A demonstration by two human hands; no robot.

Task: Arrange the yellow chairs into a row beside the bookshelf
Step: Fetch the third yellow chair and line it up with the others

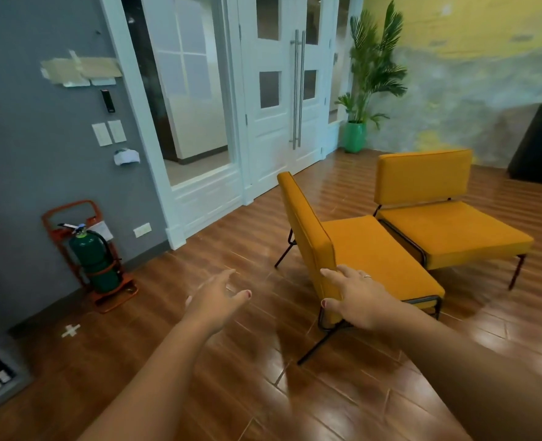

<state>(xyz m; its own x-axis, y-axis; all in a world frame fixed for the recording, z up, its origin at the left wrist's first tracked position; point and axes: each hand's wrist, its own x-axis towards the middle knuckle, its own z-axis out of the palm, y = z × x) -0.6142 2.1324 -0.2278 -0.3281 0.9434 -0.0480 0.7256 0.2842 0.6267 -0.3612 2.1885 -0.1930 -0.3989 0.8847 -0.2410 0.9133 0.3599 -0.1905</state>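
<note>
Yellow padding, thin black frames: near chair (368, 249) and far chair (447, 230) stand close together on the floor (263, 393); probably light but bulky, best held by the stiff backrest. Right hand (358, 300) rests spread on the near backrest's end; left hand (214, 300) hovers open.

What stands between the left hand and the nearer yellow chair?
Nothing visible does. Only bare wooden floor lies between the left hand and the backrest of the nearer yellow chair. The right hand is at the near end of that backrest.

A green fire extinguisher (94, 262) stands near white double doors (282, 100).
</note>
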